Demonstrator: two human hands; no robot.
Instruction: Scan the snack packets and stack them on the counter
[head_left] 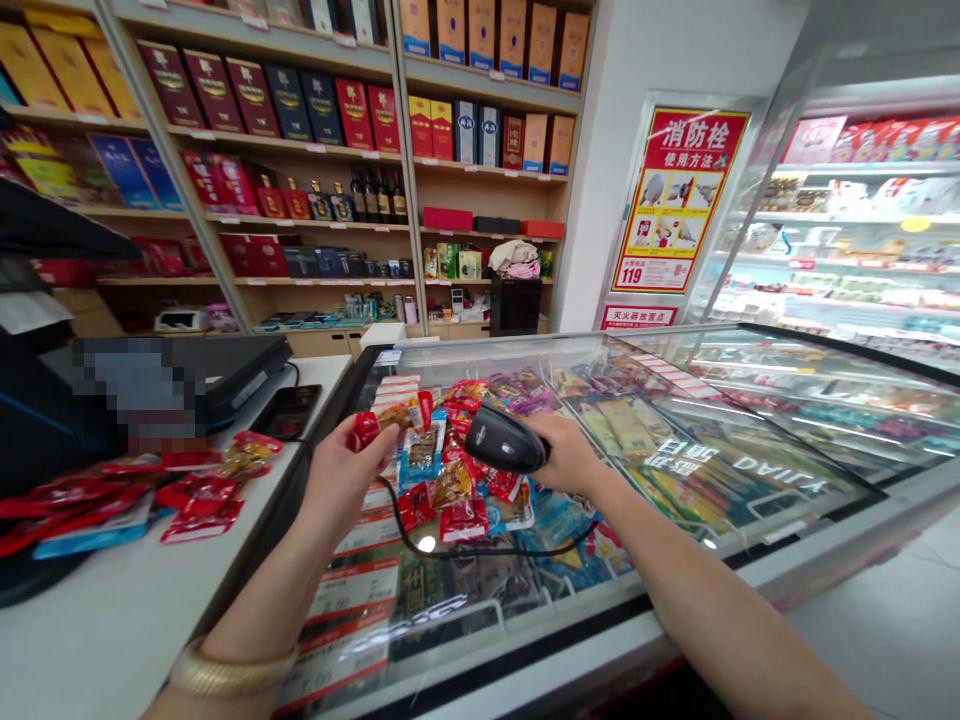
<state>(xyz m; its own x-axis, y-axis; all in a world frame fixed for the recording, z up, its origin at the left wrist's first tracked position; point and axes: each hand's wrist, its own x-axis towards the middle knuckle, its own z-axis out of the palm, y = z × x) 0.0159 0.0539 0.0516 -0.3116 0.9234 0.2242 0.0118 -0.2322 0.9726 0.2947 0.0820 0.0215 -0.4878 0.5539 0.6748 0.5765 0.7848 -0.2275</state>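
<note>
My left hand [358,462], with a gold bracelet [234,668] on its wrist, pinches a small red and brown snack packet [397,410] above the glass freezer lid. Wrapped round the handle of a black barcode scanner [504,440] is my right hand [568,456]. The scanner's head points left, toward the held packet but apart from it. Beneath both hands, a pile of red and blue snack packets [463,518] lies on the glass. A black cable [480,551] loops across the lid in front of the pile.
On the white counter [112,640] at the left lie more red packets [206,500], a dark phone [286,411] and a black machine [240,370]. The glass-topped freezer [757,563] extends right. Shelves of boxes and bottles [379,197] stand behind, with a lit display case [862,215] at right.
</note>
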